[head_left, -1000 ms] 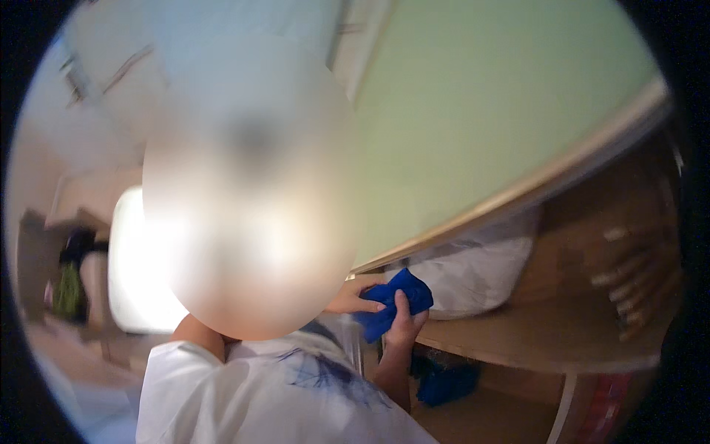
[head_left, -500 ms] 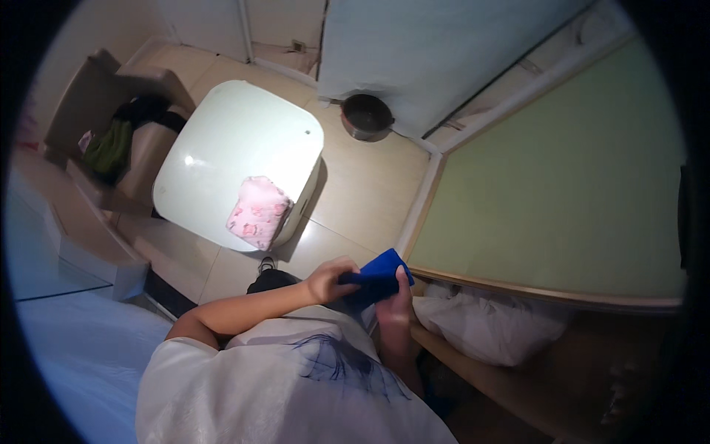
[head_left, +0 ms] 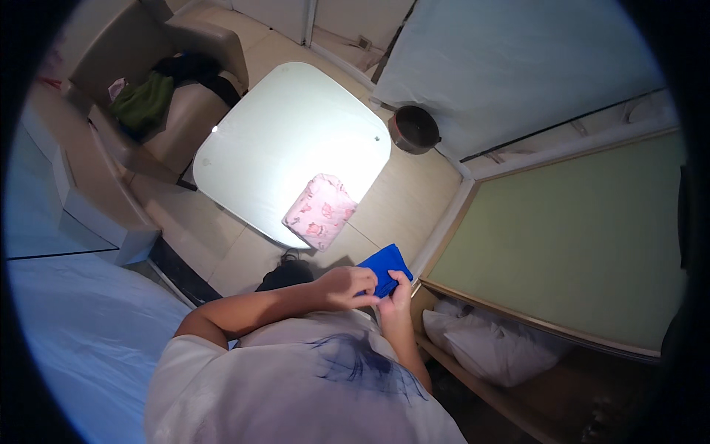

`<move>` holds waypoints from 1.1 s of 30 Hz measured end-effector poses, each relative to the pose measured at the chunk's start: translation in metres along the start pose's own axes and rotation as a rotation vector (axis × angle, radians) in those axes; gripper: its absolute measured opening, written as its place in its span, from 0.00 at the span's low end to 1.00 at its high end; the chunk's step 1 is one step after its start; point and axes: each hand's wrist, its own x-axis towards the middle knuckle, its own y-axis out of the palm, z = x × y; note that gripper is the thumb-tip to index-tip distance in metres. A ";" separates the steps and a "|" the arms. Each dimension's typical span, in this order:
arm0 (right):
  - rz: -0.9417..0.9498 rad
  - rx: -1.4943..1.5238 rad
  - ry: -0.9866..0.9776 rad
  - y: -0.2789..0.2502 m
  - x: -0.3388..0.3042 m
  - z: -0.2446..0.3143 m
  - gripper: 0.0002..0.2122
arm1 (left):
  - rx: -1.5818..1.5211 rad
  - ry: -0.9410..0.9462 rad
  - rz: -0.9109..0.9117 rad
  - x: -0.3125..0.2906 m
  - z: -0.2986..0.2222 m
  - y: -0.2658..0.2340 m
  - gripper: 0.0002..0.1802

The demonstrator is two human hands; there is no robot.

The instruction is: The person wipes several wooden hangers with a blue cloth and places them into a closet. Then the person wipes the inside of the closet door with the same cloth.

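A blue folded cloth [head_left: 387,268] is held between my two hands, in front of my body. My left hand [head_left: 350,286] grips its left edge, fingers curled against the fabric. From below and to the right, my right hand [head_left: 398,291] holds the other side, the thumb lying over the cloth. Beyond my hands, a pink patterned folded cloth [head_left: 321,212] lies on the near right corner of the white table [head_left: 274,133].
At the back left stands a beige armchair [head_left: 140,44] with dark and green clothes [head_left: 144,100] on it. A dark round pot [head_left: 414,130] sits on the floor behind the table. To my right are a green panel [head_left: 569,244] and an open drawer with white bags [head_left: 495,348].
The view has turned, so the table and pink cloth appear farther right. The blue cloth now looks more compact, and my left hand has shifted its hold along it.
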 end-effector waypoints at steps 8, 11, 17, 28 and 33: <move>0.063 0.027 -0.066 0.069 -0.001 -0.041 0.15 | 0.111 -0.301 -0.526 -0.025 0.055 -0.047 0.20; 0.077 0.070 -0.058 0.088 0.002 -0.050 0.16 | -0.415 -0.547 -0.241 -0.036 0.061 -0.066 0.20; 0.081 -0.013 -0.068 0.085 0.015 -0.054 0.16 | -1.062 -0.583 -0.227 -0.042 0.075 -0.089 0.19; 0.255 0.040 -0.337 0.084 -0.013 -0.013 0.19 | -1.093 -0.856 -0.548 -0.001 0.062 -0.106 0.14; 0.210 0.027 -0.423 0.063 -0.021 -0.002 0.22 | -1.075 -0.639 -0.304 0.012 0.061 -0.072 0.18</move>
